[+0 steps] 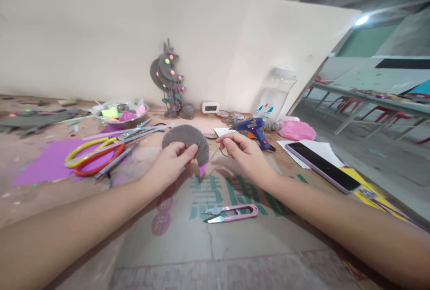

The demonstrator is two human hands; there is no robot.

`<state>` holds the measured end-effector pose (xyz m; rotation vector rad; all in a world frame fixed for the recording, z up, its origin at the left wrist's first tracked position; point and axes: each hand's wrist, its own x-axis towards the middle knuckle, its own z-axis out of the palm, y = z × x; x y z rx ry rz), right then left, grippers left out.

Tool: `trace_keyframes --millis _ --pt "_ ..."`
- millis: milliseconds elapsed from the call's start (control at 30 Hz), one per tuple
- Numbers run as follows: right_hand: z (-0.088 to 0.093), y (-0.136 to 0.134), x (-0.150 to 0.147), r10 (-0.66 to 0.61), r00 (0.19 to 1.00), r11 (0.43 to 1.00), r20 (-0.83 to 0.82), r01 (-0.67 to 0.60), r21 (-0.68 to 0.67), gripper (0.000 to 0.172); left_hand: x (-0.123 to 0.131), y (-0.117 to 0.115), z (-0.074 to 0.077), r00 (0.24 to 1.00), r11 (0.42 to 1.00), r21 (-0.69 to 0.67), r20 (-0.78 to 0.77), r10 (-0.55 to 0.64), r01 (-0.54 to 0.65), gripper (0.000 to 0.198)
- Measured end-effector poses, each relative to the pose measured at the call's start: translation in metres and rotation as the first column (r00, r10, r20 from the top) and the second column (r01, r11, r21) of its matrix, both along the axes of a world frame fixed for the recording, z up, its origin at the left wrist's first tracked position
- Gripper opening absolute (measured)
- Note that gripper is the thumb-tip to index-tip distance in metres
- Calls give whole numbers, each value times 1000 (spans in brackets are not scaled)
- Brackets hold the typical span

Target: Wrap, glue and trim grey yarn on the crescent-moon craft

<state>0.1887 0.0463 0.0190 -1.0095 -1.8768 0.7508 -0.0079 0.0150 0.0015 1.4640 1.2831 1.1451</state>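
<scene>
My left hand (pixel 178 157) grips a crescent shape (pixel 185 136) wound in grey yarn, its thumb on the front face. A bare purple tip (pixel 203 170) shows at the crescent's lower right end. From near that tip a strand of grey yarn (pixel 215 153) runs to my right hand (pixel 242 150), whose thumb and forefinger are pinched on it. Below both hands, pink-handled thread snips (pixel 231 213) lie on the cardboard (pixel 161 249), blades pointing left.
Yellow-handled scissors (pixel 90 150) and red-handled scissors (pixel 101 161) lie left on purple sheet (pixel 47 162). Behind are a bowl (pixel 121 122), a decorated grey crescent ornament (pixel 168 79), a timer (pixel 210 107), a blue glue gun (pixel 253 129) and a bottle (pixel 275 95). A phone (pixel 322 166) lies right.
</scene>
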Motion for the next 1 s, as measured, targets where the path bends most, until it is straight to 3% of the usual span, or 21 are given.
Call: trace_keyframes --millis 100,233,333,400,500,567,633,733,900,1000 --pt "11 9 3 -10 996 1000 -94 12 27 24 0 0 1 999 999 31 -45 21 -20 38" --pt "24 27 10 -56 931 998 -360 63 8 13 0 2 1 998 998 61 -55 3 0 38" --pt "28 32 15 -86 907 996 -412 80 -31 11 0 1 1 997 1000 14 -74 16 -15 39" --pt "30 28 16 -83 932 996 -353 86 -6 9 0 0 2 997 999 28 -68 26 -24 38" --pt "30 17 8 -22 995 999 -98 25 26 20 0 -2 4 993 999 19 -107 38 -36 37" --pt "26 11 -2 66 994 997 84 -69 32 29 0 -2 4 991 998 45 -124 41 -36 38" --pt "21 6 -13 114 975 991 189 -124 44 24 0 -2 4 990 998 55 -138 33 -26 38" --pt "10 1 -24 73 973 990 221 -96 99 15 1 -2 5 987 997 71 -155 51 -41 36" --pt "-3 -3 -27 30 983 962 181 -78 260 10 4 -2 8 999 998 48 42 30 -32 22" --pt "-6 -2 -26 28 988 959 152 -70 276 11 2 -1 6 999 999 50 47 8 -10 20"
